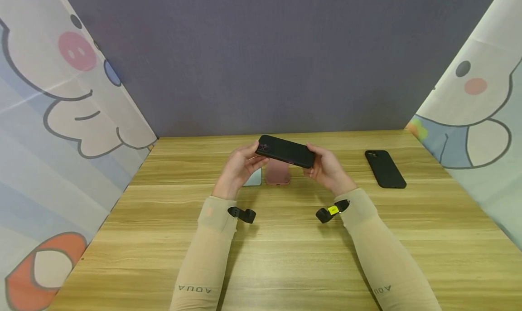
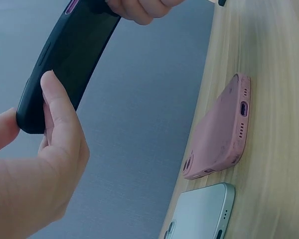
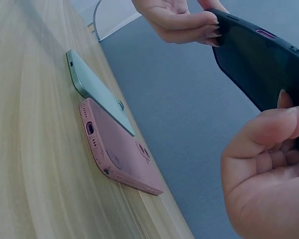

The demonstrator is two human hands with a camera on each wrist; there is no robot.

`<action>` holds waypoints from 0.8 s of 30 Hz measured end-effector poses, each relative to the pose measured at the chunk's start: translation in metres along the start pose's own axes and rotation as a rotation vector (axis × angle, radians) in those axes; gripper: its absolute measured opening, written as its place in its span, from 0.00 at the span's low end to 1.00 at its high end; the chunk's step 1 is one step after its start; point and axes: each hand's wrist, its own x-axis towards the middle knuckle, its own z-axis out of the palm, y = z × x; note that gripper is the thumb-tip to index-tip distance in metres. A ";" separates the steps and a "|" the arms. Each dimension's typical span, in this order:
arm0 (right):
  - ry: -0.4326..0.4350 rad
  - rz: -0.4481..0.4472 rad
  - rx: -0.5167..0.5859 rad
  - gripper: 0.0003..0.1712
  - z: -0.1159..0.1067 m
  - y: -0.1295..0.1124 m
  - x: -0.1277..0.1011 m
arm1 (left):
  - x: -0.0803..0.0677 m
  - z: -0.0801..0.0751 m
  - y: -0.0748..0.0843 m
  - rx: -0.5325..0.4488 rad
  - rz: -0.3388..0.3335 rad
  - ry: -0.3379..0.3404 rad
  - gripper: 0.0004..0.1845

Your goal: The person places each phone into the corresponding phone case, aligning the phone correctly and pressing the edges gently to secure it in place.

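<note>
Both hands hold a phone in a black case (image 1: 287, 151) above the table, its back and camera lenses facing up. My left hand (image 1: 239, 167) pinches the camera end between thumb and fingers. At the opposite end, my right hand (image 1: 327, 169) grips the case with the thumb on top and fingers below. The wrist views show the dark screen side (image 2: 84, 50) from underneath, and purple shows through a cutout (image 3: 265, 34) in the case edge. Beneath the hands lie a pink phone (image 3: 124, 154) and a pale mint phone (image 3: 97, 89), side by side.
On the right of the wooden table (image 1: 281, 256) lies another black phone or phone case (image 1: 385, 169), lens end away from me. A grey panel (image 1: 277, 61) stands behind the table. Printed cartoon curtains (image 1: 24, 120) flank both sides.
</note>
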 end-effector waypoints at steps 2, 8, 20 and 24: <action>0.004 -0.003 0.006 0.16 0.000 0.000 0.000 | 0.000 0.001 0.000 0.005 0.000 -0.010 0.10; 0.004 -0.014 0.006 0.14 0.003 0.001 0.000 | 0.001 0.002 0.000 0.033 -0.008 -0.067 0.07; -0.090 0.001 -0.103 0.15 0.005 0.002 -0.003 | 0.000 0.004 -0.002 0.018 0.028 -0.030 0.06; -0.192 0.015 -0.143 0.20 0.005 0.003 -0.003 | 0.000 0.002 -0.003 0.041 0.042 -0.026 0.09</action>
